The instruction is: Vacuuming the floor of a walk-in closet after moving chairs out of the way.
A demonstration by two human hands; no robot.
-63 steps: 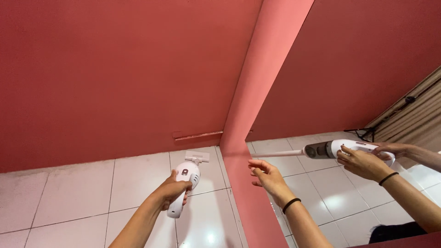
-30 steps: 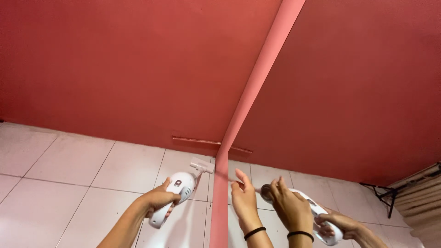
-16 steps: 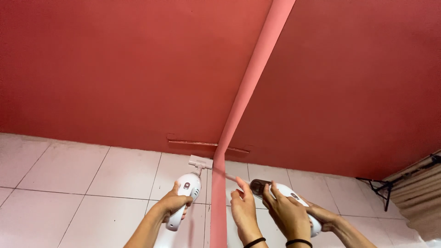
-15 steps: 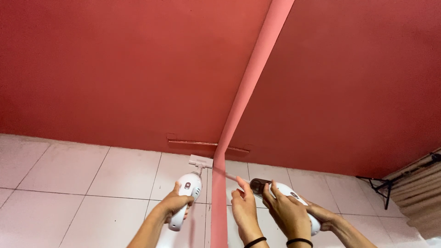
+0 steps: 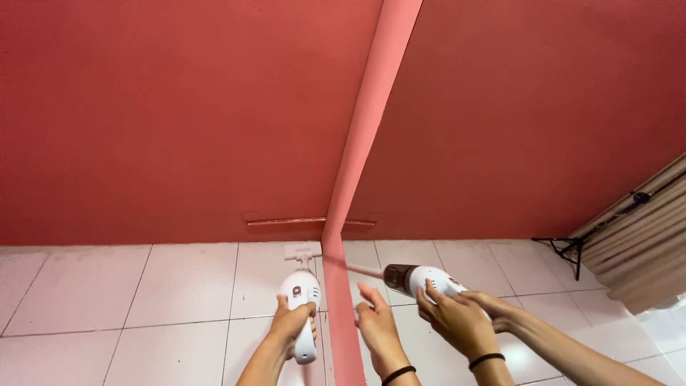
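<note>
Wall [image 5: 179, 107] — deep red, plain and unpatterned; projecting corner strip [image 5: 361, 164] a lighter salmon pink. Tiled surface [image 5: 143, 300] pale pinkish white, crossed by a grid of thin dark grout lines. Handheld vacuum [image 5: 304, 304] in the left hand [image 5: 289, 325] white, with a small dark red mark on its body. Second white unit [image 5: 421, 280] has a dark brown translucent front section. Wristbands [image 5: 486, 359] black. Curtain [image 5: 643, 243] at right — beige with vertical folds, beside a black bracket [image 5: 564, 250].
</note>
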